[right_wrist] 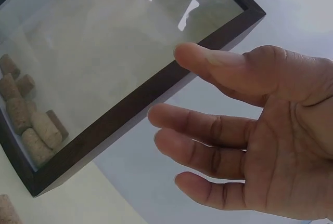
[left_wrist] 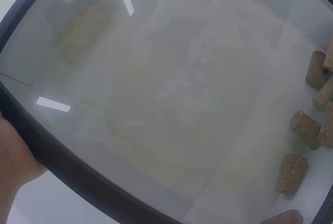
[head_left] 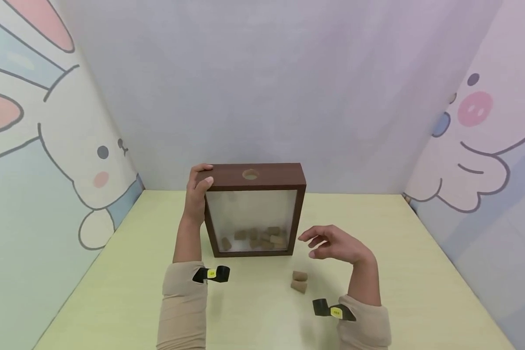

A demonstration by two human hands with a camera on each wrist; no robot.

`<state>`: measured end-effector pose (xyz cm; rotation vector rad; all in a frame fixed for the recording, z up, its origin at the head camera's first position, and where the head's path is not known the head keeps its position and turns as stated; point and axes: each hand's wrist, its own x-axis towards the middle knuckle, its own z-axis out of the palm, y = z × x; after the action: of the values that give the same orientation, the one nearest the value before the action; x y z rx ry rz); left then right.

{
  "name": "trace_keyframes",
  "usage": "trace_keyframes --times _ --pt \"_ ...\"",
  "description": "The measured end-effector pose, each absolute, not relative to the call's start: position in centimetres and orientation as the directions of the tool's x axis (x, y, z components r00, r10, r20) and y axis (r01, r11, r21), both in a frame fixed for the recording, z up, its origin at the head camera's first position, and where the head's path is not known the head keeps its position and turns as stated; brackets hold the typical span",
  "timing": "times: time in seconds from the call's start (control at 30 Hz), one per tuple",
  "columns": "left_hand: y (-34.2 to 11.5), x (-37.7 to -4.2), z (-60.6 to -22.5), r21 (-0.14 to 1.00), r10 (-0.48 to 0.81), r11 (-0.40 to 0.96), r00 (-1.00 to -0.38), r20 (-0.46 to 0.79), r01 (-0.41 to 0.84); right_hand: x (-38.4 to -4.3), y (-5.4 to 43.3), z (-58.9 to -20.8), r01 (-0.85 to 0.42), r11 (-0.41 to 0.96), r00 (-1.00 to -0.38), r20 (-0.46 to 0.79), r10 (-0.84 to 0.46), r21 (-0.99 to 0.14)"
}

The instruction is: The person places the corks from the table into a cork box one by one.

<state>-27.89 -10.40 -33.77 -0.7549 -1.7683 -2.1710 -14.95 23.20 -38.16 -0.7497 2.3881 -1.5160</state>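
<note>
A dark brown shadow box (head_left: 259, 176) with a clear front stands upright on the table, a round hole in its top. Several corks (head_left: 253, 238) lie along its bottom inside, and the left wrist view shows corks (left_wrist: 291, 173) behind the pane. My left hand (head_left: 197, 197) grips the box's upper left corner, thumb on the front edge of the top. My right hand (head_left: 334, 243) hovers to the right of the box's lower right side, fingers loosely bent and apart, holding nothing. Two corks (head_left: 299, 282) lie together on the table in front of the box.
The pale yellow table (head_left: 253, 311) reaches back to a plain whitish curtain-like wall (head_left: 262, 87). Side panels with a cartoon rabbit (head_left: 83, 146) at left and a cartoon pig (head_left: 477, 136) at right flank it. Black camera straps sit on both sleeves.
</note>
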Motion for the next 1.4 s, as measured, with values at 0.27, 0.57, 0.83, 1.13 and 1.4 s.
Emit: trace_keyframes --times 0.27,0.57,0.83,1.13,1.4 --pt "-10.5 -27.7 -33.9 0.842 0.137 -0.244 -0.842 0.522 0.482 -15.3 23.7 -40.4 -0.196 0.367 -0.859 -0.021 -0.512 -0.909" --pt "-10.3 -28.0 -33.5 0.827 0.146 -0.261 -0.827 0.544 0.498 -15.8 24.0 -42.7 -0.155 0.362 -0.85 -0.062 -0.523 -0.919" --pt "-10.3 -28.0 -33.6 0.831 0.141 -0.26 -0.832 0.536 0.492 -16.2 23.9 -44.6 -0.104 0.35 -0.837 -0.109 -0.536 -0.931" --pt "-10.3 -27.9 -33.6 0.829 0.155 -0.279 -0.829 0.538 0.485 -16.5 23.4 -46.1 -0.069 0.415 -0.819 -0.186 -0.543 -0.907" --pt "-10.3 -27.9 -33.6 0.828 0.153 -0.269 -0.827 0.54 0.491 -16.8 22.6 -46.7 -0.105 0.478 -0.827 -0.19 -0.529 -0.872"
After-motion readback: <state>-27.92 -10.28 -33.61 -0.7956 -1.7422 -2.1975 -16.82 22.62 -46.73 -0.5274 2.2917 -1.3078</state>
